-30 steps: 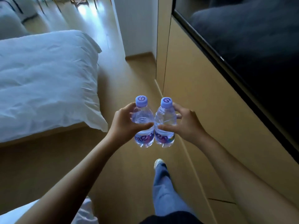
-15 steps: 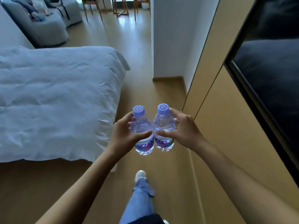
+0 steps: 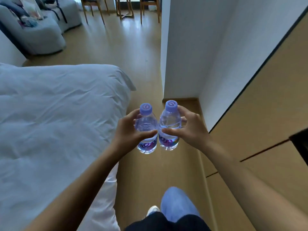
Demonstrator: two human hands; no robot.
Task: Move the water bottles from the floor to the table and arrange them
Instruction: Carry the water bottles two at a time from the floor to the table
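Left hand (image 3: 127, 130) grips left bottle (image 3: 146, 130), right hand (image 3: 190, 129) grips right bottle (image 3: 170, 125); bottles touching, upright. Wood floor (image 3: 116, 47) below; white bed (image 3: 55, 114) left, wood cabinets (image 3: 266, 114) right, grey sofa (image 3: 38, 34) far.

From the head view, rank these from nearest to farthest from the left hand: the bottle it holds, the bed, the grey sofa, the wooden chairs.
1. Left bottle, gripped in the left hand.
2. Bed, just to its left.
3. Grey sofa, far left.
4. Wooden chairs, at the far end of the room, a little beyond the sofa.
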